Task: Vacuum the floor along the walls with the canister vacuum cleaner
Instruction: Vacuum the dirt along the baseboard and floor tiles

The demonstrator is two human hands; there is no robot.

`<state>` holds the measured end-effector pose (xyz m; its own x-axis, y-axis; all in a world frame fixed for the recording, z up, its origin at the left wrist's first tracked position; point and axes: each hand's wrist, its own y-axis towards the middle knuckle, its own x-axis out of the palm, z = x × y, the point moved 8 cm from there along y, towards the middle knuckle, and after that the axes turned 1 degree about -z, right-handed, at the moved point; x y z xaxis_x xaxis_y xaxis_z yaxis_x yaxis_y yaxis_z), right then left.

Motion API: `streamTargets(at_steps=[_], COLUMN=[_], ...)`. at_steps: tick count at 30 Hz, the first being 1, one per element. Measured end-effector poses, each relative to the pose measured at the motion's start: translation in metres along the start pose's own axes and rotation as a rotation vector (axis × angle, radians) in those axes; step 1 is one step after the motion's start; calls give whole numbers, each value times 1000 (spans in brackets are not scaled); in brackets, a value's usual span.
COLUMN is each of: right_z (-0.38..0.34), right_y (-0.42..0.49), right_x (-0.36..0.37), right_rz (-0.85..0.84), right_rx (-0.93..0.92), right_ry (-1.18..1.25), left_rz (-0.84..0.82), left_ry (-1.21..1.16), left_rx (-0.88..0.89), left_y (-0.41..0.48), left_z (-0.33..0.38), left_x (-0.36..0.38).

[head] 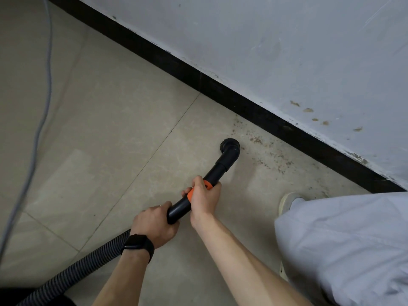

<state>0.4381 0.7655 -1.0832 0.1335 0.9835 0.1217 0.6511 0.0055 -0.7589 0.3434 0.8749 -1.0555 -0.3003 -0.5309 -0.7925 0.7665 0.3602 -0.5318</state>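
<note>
A black vacuum wand (217, 170) with an orange collar slants up to the right over the beige tiled floor. Its round brush nozzle (229, 145) sits on the floor a short way from the black baseboard (254, 109). My right hand (204, 196) grips the wand at the orange collar. My left hand (154, 221), with a black watch on the wrist, grips the wand's lower end. From there the ribbed grey hose (88, 259) runs down to the bottom left. Brown dirt specks (265, 155) lie on the floor between nozzle and baseboard.
A white, scuffed wall (287, 51) rises above the baseboard. A grey cable (42, 120) trails along the floor at the left. My leg in light trousers (344, 246) and a pale shoe (287, 200) stand at the right, close to the baseboard.
</note>
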Motion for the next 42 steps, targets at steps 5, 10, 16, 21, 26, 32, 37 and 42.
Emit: streamTargets(at_steps=[5, 10, 16, 21, 26, 32, 37, 42], right_z=[-10, -16, -31, -45, -55, -64, -69, -69], right_y=[11, 23, 34, 43, 51, 60, 66, 69], right_x=[4, 3, 2, 0, 3, 8, 14, 23], right_rz=[-27, -36, -24, -12, -18, -19, -15, -16], right_rx=[-1, -5, -22, -36, -38, -46, -52, -58], right_ry=[21, 31, 21, 24, 42, 42, 41, 5], left_rz=[13, 21, 30, 43, 45, 32, 43, 68], left_ry=[-6, 1, 12, 26, 32, 8, 13, 4], left_rx=[-6, -5, -6, -15, -5, -9, -14, -23], left_y=[10, 18, 30, 39, 49, 61, 69, 75], left_z=[9, 16, 29, 40, 48, 52, 54, 49], left_x=[-2, -1, -4, -6, -10, -14, -17, -22])
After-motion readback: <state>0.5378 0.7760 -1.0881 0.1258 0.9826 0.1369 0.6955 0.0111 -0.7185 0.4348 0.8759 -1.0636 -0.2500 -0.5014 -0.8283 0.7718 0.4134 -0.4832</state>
